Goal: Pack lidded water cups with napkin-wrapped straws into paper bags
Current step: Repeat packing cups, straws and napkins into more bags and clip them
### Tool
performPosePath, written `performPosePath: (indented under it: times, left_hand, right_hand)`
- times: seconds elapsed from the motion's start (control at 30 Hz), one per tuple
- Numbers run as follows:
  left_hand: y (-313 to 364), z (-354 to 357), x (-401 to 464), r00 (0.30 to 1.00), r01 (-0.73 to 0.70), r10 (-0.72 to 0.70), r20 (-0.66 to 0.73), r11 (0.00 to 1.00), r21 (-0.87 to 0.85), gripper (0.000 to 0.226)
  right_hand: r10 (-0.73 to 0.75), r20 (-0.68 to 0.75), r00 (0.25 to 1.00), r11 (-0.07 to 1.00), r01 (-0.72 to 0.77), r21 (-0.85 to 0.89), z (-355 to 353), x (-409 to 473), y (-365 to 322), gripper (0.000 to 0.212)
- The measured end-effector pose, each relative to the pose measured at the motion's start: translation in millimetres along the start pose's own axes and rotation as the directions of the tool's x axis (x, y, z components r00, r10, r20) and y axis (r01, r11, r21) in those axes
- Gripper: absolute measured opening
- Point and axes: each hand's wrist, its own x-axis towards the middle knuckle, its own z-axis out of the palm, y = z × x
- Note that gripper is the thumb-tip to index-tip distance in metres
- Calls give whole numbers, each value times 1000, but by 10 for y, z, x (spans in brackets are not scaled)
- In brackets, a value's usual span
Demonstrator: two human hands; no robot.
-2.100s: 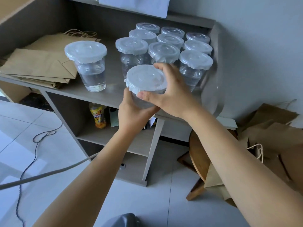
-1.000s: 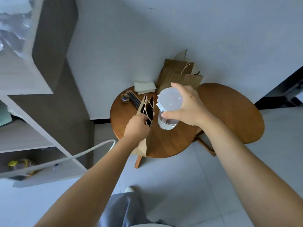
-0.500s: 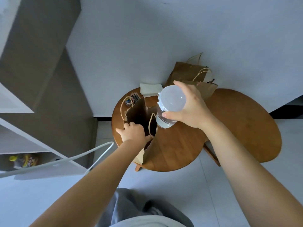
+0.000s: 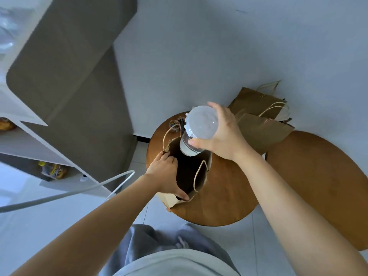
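Looking down through the head camera, I can read no writing anywhere: the yellow-labelled bottle point(image 4: 53, 169) on the lower shelf point(image 4: 59, 177) at left is too blurred to make out, and a small reddish mark on the nearer of the folded paper bags point(image 4: 260, 126) by the wall is too small to tell. My right hand point(image 4: 223, 134) has its grip curled around the lidded water cup point(image 4: 200, 129), thumb on the near side and fingers over the far rim. The cup is clear plastic with a frosted white flat lid, water showing in its lower part, and it is held tilted just above the mouth of the open paper bag point(image 4: 189, 172). That brown bag stands on the round wooden worktop point(image 4: 223, 196), its twisted paper handles drooping outward. My left hand point(image 4: 166, 172) pinches the bag's near edge, thumb inside the opening and fingers outside, holding the mouth apart. Behind the bag, a small dish of coloured bits point(image 4: 173, 124) sits beside some dark straws point(image 4: 181, 122). A white cable point(image 4: 83, 191) crosses at left.
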Motion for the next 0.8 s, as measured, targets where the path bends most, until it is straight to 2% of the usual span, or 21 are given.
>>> performPosePath:
  times: [0.07,0.17,0.27,0.4,0.5,0.6,0.7,0.8]
  left_hand:
    - [-10,-29,21,1000,-11,11,6,999,46,121]
    - [-34,-99,51,1000,-20,19,2,994,111,120]
    - [-100,-171,90,999,-5,-3,47,985,170,122]
    - [-83,-191,150,993,4,-31,110,971,238,130]
    - [-1,-202,212,994,-13,-17,104,960,278,136]
    - [24,-174,269,996,-40,16,93,962,269,134]
    - [-20,-156,296,996,-58,35,88,961,272,126]
    - [-45,-163,297,997,-38,15,77,951,306,132]
  right_hand:
    - [19,92,996,999,-15,-35,153,30,98,97]
    - [33,227,973,973,21,-231,370,12,305,95]
    - [34,304,952,888,110,-446,472,14,518,91]
    - [63,352,934,775,177,-607,495,65,673,96]
    - [-11,423,906,706,307,-638,539,66,663,96]
    - [-75,544,836,667,447,-595,642,80,623,98]
    - [17,651,759,730,435,-526,748,199,677,107]
    - [131,724,678,804,355,-477,945,313,827,114]
